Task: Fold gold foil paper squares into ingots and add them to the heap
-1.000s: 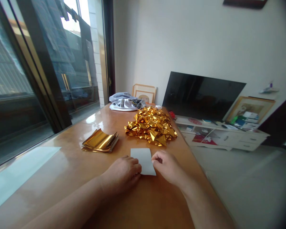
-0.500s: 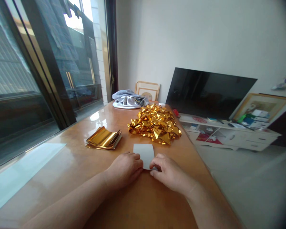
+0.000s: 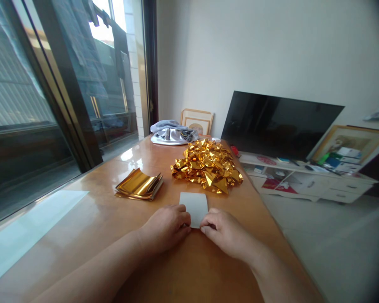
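A small pale grey sheet of paper (image 3: 194, 206) lies on the wooden table in front of me. My left hand (image 3: 170, 221) is closed at its near left corner, thumb and fingers pinched together on the edge. At the near right corner my right hand (image 3: 222, 229) pinches the paper between thumb and curled fingers. The near edge appears slightly raised between both hands. Left of the sheet sits a stack of gold foil paper (image 3: 139, 185). Beyond it rises a heap of folded gold foil pieces (image 3: 208, 166). My fingertips partly hide the paper's corners.
Folded cloth (image 3: 172, 132) lies at the table's far end, with framed pictures (image 3: 197, 120) behind. A pale sheet (image 3: 34, 227) covers part of the table's left side. On the right, a television (image 3: 281, 124) stands over a low white cabinet (image 3: 316, 183).
My right thumb and fingers have closed on the paper's near right corner. My left thumb and fingers have drawn together at the left corner. The whole view has shifted slightly.
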Demonstrator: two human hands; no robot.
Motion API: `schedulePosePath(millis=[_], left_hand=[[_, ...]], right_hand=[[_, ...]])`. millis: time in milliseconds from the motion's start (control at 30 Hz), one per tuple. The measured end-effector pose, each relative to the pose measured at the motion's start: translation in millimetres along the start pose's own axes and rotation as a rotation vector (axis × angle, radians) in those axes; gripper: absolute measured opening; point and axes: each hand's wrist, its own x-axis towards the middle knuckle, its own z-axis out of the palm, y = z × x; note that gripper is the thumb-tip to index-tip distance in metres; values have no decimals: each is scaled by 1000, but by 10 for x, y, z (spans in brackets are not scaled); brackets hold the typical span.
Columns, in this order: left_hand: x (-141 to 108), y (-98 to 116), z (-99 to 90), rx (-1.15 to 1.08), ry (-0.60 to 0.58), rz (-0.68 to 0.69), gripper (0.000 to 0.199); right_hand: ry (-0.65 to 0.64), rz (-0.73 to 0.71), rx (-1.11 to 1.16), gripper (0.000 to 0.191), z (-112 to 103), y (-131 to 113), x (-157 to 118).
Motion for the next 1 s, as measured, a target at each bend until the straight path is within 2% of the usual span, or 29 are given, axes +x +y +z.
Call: schedulePosePath(millis=[233,467,1000], left_hand=[[0,-14,-36,-32,-9,-45,9],[-24,-71,-43,-93,-1,-59,9],[-3,-247,-19,-117,20,-102,21]], right_hand=[[-11,43,24,17,-2,38,-7],[31,67,-11,18,18,125,8],[39,230,-55,23,65,213,29]])
